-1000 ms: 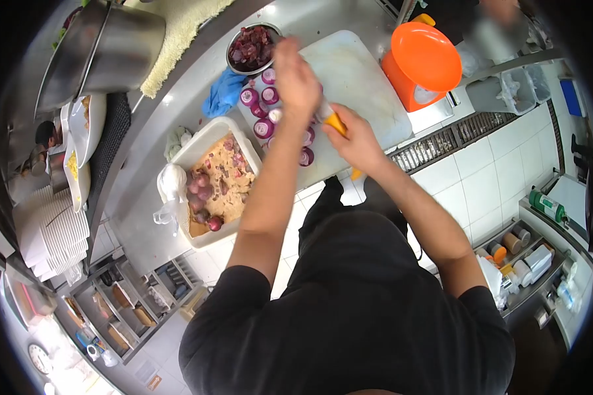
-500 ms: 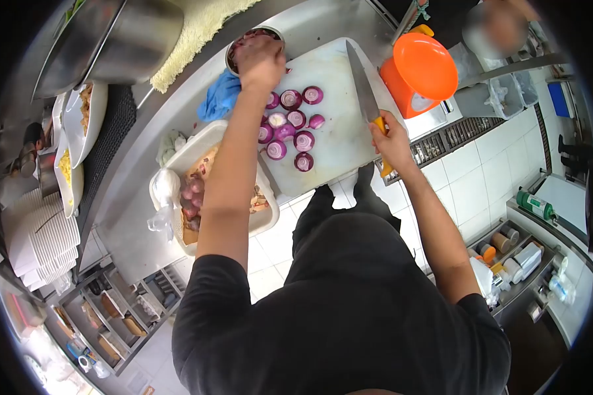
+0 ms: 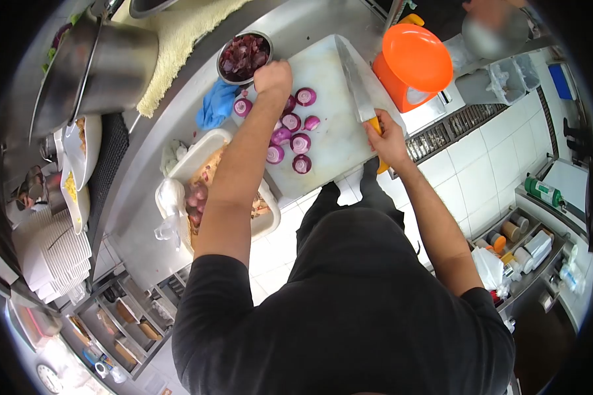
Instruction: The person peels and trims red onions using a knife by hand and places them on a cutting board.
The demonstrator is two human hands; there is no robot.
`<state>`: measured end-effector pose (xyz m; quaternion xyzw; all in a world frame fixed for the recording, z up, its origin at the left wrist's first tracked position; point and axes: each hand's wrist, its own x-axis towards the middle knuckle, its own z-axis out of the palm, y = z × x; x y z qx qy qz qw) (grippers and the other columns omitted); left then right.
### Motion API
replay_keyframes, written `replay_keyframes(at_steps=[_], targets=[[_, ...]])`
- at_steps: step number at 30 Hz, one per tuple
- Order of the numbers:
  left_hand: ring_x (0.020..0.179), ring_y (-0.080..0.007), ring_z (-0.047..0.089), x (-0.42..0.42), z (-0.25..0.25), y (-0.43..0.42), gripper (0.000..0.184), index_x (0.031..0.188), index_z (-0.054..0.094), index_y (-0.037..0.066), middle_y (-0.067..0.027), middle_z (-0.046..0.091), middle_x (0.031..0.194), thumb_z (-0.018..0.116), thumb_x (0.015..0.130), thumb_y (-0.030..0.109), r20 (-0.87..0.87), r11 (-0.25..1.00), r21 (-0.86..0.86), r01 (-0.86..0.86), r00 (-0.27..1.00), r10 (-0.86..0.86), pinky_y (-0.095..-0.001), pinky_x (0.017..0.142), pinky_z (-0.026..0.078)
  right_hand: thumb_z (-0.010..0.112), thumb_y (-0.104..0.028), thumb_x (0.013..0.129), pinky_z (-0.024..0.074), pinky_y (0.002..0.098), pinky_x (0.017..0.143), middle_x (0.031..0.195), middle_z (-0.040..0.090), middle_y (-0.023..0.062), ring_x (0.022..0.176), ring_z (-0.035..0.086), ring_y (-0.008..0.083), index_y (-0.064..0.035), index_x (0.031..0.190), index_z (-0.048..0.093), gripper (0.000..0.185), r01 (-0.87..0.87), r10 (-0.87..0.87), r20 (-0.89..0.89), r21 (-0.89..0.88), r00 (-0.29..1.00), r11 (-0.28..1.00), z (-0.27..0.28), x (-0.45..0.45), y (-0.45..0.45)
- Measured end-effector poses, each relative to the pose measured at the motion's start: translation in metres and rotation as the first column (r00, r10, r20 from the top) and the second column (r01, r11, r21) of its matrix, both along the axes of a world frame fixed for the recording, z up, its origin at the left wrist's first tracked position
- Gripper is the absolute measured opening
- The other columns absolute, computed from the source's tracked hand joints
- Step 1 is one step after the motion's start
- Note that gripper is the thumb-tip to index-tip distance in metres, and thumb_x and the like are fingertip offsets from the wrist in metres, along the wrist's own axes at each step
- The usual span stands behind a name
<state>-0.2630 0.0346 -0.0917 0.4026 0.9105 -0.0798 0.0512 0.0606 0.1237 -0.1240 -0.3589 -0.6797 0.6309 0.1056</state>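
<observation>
My right hand [image 3: 387, 141] is closed around the yellow handle of a large kitchen knife [image 3: 353, 72], its blade lying over the white cutting board [image 3: 333, 141] and pointing away from me. Over the board's far left corner is my left hand [image 3: 273, 78], fingers curled inward; whatever they hold, if anything, is hidden. Beside it stands a round metal bowl [image 3: 267, 42] full of dark red onion skins [image 3: 244, 56]. Several trimmed red onions [image 3: 300, 143] are grouped on the board's left half, some partly covered by my left hand and forearm.
Left of the board are a blue cloth [image 3: 216, 106] and a white tub [image 3: 270, 220] holding unpeeled onions [image 3: 196, 197]. An orange kitchen scale [image 3: 417, 58] stands to the right. Another person's hand [image 3: 497, 6] shows at the far right. Stacked white plates [image 3: 62, 250] sit far left.
My left hand has come out of the bowl of skins and moved right, over the board's edge. The knife stays in my right hand. The view has shifted slightly.
</observation>
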Motion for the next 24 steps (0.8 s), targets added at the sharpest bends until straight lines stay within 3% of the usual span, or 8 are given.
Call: replay_keyframes(at_steps=[6,9,12,13,16,22,23,24], targets=[[0.101,-0.0383,0.077,-0.008,0.048,-0.010,0.022,0.105,0.075,0.011,-0.0177,0.078,0.112,0.059,0.098,0.024,-0.062,0.966,0.253,-0.048,0.996,0.066,-0.0520,0.088,0.062,0.073,-0.018,0.103,0.0544,0.0294,0.056,0.086,0.069,0.0062,0.066,0.065,0.0120,0.0012,0.136,0.058,0.041,-0.009,0.008,-0.028,-0.027,1.000,1.000,0.000,0.000,0.002],[0.114,-0.0349,0.074,-0.060,0.053,-0.028,0.027,0.117,0.078,0.016,-0.0134,0.077,0.122,0.061,0.097,0.020,-0.015,0.938,0.229,-0.259,0.963,0.270,-0.0501,0.099,0.059,0.072,-0.018,0.103,0.0544,0.0282,0.055,0.085,0.068,0.0046,0.065,0.065,0.0113,0.0000,0.136,0.059,0.040,-0.020,0.018,-0.033,-0.053,0.999,0.998,-0.005,0.001,0.003],[0.122,-0.0328,0.070,-0.082,0.044,-0.060,0.030,0.122,0.078,0.017,-0.0106,0.074,0.131,0.061,0.097,0.018,-0.003,0.965,0.160,-0.207,0.978,0.210,-0.0473,0.103,0.057,0.073,-0.018,0.103,0.0545,0.0273,0.055,0.084,0.067,0.0035,0.065,0.065,0.0102,-0.0010,0.135,0.059,0.038,-0.021,0.020,-0.025,-0.045,1.000,0.999,-0.007,-0.001,0.003],[0.127,-0.0334,0.066,-0.085,0.040,-0.068,0.032,0.124,0.078,0.017,-0.0088,0.069,0.140,0.065,0.096,0.020,-0.087,0.970,0.177,-0.165,0.979,0.182,-0.0458,0.107,0.055,0.073,-0.018,0.103,0.0545,0.0272,0.055,0.084,0.067,0.0032,0.064,0.064,0.0100,-0.0013,0.134,0.060,0.038,-0.022,0.020,-0.034,-0.043,0.999,0.999,-0.008,-0.003,0.004],[0.128,-0.0352,0.064,-0.077,0.045,-0.087,0.036,0.127,0.078,0.016,-0.0100,0.067,0.143,0.072,0.092,0.023,-0.099,0.942,0.268,-0.200,0.967,0.233,-0.0462,0.110,0.052,0.073,-0.018,0.103,0.0542,0.0268,0.055,0.083,0.066,0.0022,0.064,0.064,0.0094,-0.0021,0.133,0.060,0.035,-0.012,0.010,-0.039,-0.055,0.999,0.998,-0.008,0.000,0.002],[0.133,-0.0392,0.060,-0.054,0.059,-0.159,0.041,0.127,0.076,0.010,-0.0189,0.067,0.140,0.077,0.087,0.017,-0.182,0.699,0.706,-0.117,0.923,0.338,-0.0489,0.116,0.046,0.072,-0.017,0.104,0.0524,0.0275,0.053,0.080,0.063,0.0012,0.062,0.061,0.0088,-0.0025,0.132,0.061,0.033,-0.016,0.015,-0.025,-0.032,1.000,0.999,-0.010,-0.003,0.004],[0.129,-0.0371,0.064,-0.048,0.064,-0.182,0.041,0.128,0.076,0.009,-0.0205,0.066,0.141,0.078,0.088,0.017,-0.235,0.662,0.747,-0.065,0.905,0.354,-0.0461,0.111,0.051,0.072,-0.017,0.104,0.0517,0.0276,0.053,0.081,0.063,0.0017,0.061,0.060,0.0089,-0.0023,0.131,0.061,0.033,-0.007,0.006,-0.013,-0.037,1.000,0.999,-0.012,-0.003,0.004],[0.123,-0.0375,0.067,-0.033,0.078,-0.202,0.040,0.128,0.075,0.008,-0.0214,0.068,0.136,0.077,0.089,0.017,-0.122,0.574,0.806,-0.146,0.908,0.402,-0.0454,0.106,0.054,0.072,-0.019,0.104,0.0510,0.0277,0.053,0.083,0.064,0.0023,0.060,0.060,0.0092,-0.0018,0.133,0.061,0.035,-0.034,0.034,-0.010,-0.020,0.999,0.999,-0.014,-0.002,0.006]])
